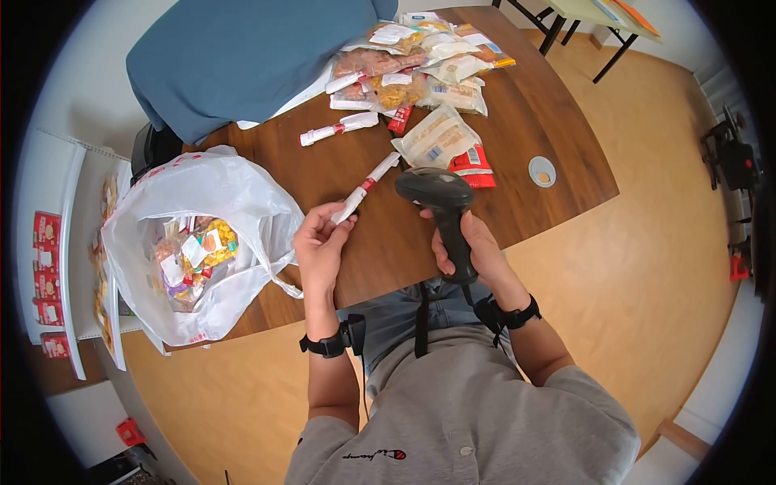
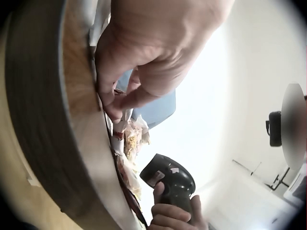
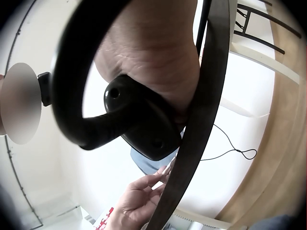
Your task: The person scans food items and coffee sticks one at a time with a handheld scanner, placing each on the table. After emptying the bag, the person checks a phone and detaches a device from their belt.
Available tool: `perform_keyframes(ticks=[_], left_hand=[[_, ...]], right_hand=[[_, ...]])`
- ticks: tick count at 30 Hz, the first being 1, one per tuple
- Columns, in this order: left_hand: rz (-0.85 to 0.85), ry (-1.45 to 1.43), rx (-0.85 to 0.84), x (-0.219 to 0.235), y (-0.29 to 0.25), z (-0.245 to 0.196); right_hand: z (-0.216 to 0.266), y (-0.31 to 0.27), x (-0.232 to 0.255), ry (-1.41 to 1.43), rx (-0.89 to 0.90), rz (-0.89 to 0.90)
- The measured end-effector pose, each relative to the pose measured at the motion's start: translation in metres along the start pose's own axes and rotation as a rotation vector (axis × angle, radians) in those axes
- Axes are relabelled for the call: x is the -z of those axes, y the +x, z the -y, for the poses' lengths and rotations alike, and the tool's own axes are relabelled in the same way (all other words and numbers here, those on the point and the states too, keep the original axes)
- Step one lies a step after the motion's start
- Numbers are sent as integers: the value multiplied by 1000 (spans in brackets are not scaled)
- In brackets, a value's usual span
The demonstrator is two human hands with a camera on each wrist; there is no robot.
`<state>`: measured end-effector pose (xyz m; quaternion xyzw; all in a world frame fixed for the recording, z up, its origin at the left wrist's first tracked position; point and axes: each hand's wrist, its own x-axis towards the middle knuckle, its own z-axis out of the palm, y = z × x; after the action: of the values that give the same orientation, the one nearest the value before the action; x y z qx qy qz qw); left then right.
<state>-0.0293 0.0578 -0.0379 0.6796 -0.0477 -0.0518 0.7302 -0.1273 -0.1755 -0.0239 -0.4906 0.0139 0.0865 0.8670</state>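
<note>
My left hand (image 1: 322, 234) pinches the near end of a long white-and-red stick packet (image 1: 368, 186), which slants up over the brown table (image 1: 558, 129). My right hand (image 1: 469, 242) grips the handle of a black barcode scanner (image 1: 440, 202), whose head sits just right of the packet. In the left wrist view the left hand (image 2: 144, 62) shows curled fingers above the scanner (image 2: 168, 179). In the right wrist view the scanner's handle (image 3: 139, 120) fills the middle, with the left hand (image 3: 139, 196) below it.
A white plastic bag (image 1: 202, 242) holding snack packets stands open at the table's left. Several snack packets (image 1: 420, 73) lie piled at the far side, with another stick packet (image 1: 339, 128). A blue cushion (image 1: 242, 48) sits behind. A small round dish (image 1: 542, 171) lies at the right.
</note>
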Motion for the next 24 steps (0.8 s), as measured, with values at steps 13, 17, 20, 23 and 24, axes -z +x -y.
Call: perform_keyframes(ticks=[13,17,20,23,24], left_hand=[[-189,148,-134,-3,-3,3],[-197,110,-141,-1,-4,7],[-198,62,-129,1,-10,-3],[-302,184,-144,24,-33,-28],[-381,235,-137,37,-40,-38]], right_hand=[[2,-2,-7,-132,-29,27],[3,-3,-11,-175,-45,-31],[1,-3,-10,-179,-53,-34],[1,-3,-7,-163,-6,-4],[1,-3,-6,-160,-9,-8]])
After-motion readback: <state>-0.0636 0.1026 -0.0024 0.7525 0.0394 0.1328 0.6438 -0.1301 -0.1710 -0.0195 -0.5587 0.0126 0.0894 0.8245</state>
